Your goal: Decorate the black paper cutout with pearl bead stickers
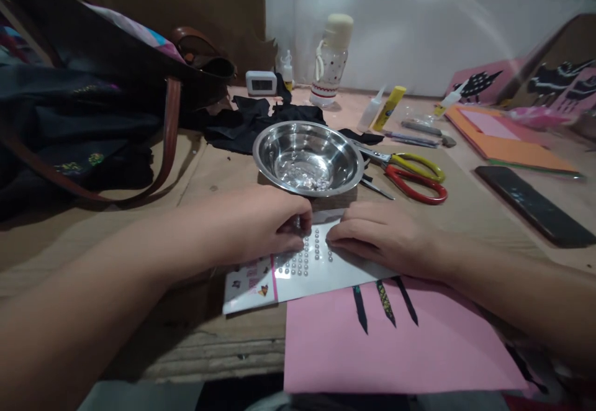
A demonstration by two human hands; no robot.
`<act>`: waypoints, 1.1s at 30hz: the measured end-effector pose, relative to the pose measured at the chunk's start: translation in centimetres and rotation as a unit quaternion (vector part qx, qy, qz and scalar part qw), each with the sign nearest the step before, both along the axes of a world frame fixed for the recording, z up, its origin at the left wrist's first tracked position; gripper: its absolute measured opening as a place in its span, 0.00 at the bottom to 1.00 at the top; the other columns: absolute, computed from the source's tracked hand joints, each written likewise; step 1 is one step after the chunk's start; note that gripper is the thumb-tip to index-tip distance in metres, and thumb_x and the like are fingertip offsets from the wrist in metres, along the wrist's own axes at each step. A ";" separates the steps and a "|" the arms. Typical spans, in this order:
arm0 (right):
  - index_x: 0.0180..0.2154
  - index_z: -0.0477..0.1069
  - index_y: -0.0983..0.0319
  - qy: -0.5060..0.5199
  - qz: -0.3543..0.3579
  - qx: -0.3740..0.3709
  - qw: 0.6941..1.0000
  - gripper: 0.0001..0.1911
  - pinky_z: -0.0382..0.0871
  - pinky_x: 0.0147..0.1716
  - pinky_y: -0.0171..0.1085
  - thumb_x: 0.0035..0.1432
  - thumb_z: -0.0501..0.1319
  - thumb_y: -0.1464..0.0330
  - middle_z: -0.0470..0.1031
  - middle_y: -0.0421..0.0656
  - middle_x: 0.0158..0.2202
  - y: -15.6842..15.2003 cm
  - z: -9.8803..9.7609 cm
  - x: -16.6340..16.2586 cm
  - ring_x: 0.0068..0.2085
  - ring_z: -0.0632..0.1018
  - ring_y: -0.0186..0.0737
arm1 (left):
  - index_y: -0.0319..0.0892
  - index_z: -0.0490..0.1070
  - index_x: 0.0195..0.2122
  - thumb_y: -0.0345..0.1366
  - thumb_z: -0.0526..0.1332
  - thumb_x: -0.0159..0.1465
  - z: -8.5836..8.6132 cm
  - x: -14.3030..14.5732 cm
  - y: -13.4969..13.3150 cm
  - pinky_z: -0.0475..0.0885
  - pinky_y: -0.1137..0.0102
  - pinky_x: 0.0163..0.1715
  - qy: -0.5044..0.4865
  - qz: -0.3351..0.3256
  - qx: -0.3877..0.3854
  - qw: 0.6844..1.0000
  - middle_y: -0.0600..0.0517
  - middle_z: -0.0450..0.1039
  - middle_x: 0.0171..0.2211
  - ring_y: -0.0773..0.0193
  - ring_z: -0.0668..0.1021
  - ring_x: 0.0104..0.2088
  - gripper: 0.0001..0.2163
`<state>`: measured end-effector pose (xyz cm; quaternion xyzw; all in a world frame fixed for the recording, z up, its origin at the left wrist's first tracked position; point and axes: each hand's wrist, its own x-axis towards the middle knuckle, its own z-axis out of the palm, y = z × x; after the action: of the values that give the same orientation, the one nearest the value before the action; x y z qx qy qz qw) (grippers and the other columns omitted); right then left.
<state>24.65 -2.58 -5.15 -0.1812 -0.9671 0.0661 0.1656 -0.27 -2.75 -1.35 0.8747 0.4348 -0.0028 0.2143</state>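
A white sheet of stick-on pearls (299,268), with small silver-grey beads in rows and a pink-edged printed end, lies flat before me. My left hand (265,225) bends over its upper left part, thumb and index finger closed at the bead rows; anything tiny between them is hidden. From the other side, my right hand (386,237) rests on the sheet, fingers together and tips beside a short bead column. Partly under the sheet is a pink paper (372,361) with pointed dark strips. Just beyond my hands stands a steel bowl (265,161) containing small shiny pieces.
Scissors (416,178) with red and yellow handles lie right of the bowl, and a dark phone (535,206) farther right. Behind stand a bottle (331,57), a yellow glue stick (390,108) and glue bottles. Black scraps (246,128) and a dark bag (84,119) occupy the left.
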 end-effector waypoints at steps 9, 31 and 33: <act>0.40 0.74 0.63 -0.024 0.015 0.033 0.999 0.13 0.59 0.30 0.35 0.71 0.52 0.68 0.71 0.42 0.30 0.1 0.4 -0.4 0.31 0.67 0.37 | 0.50 0.77 0.42 0.39 0.63 0.60 -0.2 -0.1 0.3 0.60 0.70 0.25 -0.006 -0.014 -0.023 1.000 0.56 0.77 0.30 0.64 0.73 0.27 0.09; 0.40 0.77 0.61 -0.020 -0.021 -0.106 0.994 0.09 0.64 0.35 0.34 0.68 0.57 0.70 0.78 0.42 0.34 -0.4 1.7 0.1 0.35 0.74 0.34 | 0.49 0.77 0.42 0.41 0.62 0.61 -0.6 -0.3 0.5 0.62 0.71 0.24 -0.022 -0.030 -0.024 0.999 0.54 0.79 0.32 0.64 0.74 0.27 0.10; 0.41 0.77 0.61 -0.014 -0.018 -0.131 0.991 0.09 0.66 0.35 0.34 0.68 0.57 0.70 0.79 0.42 0.35 -0.5 2.0 0.0 0.36 0.75 0.35 | 0.49 0.77 0.43 0.41 0.62 0.61 -0.7 -0.3 0.5 0.62 0.71 0.25 -0.026 -0.033 -0.024 0.999 0.54 0.79 0.33 0.64 0.75 0.27 0.10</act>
<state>24.60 -3.08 -3.18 -0.2198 -0.9489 0.1867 0.1278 -0.61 -2.22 -2.01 0.8831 0.3995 0.0025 0.2459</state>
